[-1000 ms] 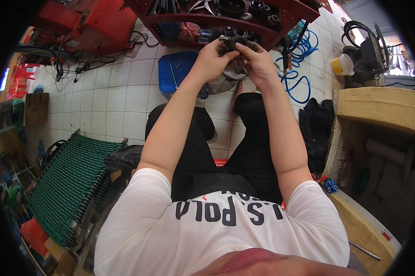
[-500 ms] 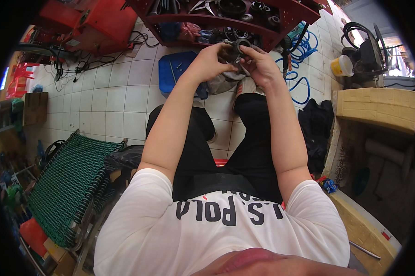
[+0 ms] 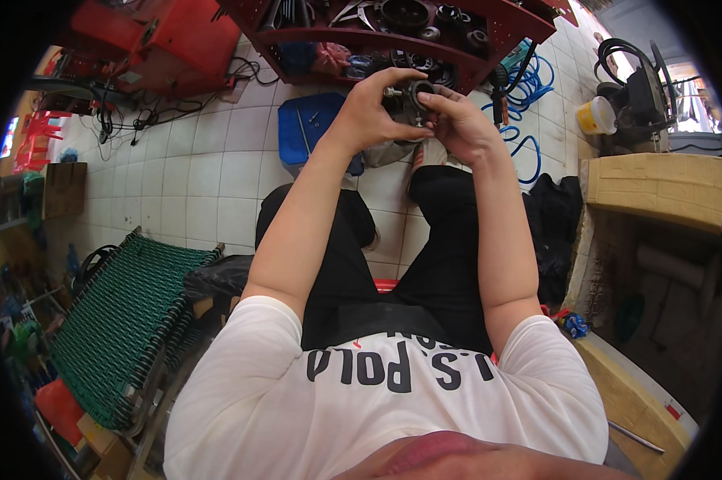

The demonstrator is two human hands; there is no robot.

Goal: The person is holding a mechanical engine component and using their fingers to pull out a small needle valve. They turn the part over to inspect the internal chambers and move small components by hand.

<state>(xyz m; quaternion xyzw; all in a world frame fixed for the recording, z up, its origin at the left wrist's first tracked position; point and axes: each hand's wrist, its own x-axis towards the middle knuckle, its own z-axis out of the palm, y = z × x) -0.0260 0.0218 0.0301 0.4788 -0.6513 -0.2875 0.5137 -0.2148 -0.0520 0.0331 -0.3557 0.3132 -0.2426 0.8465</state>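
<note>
Between my two hands, in front of the red tool rack, is a carburetor (image 3: 414, 100), a small dark metal part with a round mouth and little fittings. My left hand (image 3: 367, 112) curves around its left side, thumb below and fingers above. From the right, my right hand (image 3: 462, 122) pinches it, the thumb near the round mouth. My fingers cover part of its body. Beneath and left of the hands, a blue plastic tray (image 3: 291, 136) on the floor carries a thin metal rod (image 3: 303, 130) and a few small metal pieces (image 3: 314, 118).
Ahead stands the red tool rack (image 3: 337, 34), its shelves loaded with tools and metal parts. A blue air hose (image 3: 529, 100) coils on the tiles at right, near a white and yellow bucket (image 3: 596, 117). A green woven folding bed (image 3: 121, 320) lies at left.
The carburetor has been turned, so its round mouth faces more to the right and its fittings show more. My left fingers have spread wider around it; both hands shifted slightly.
</note>
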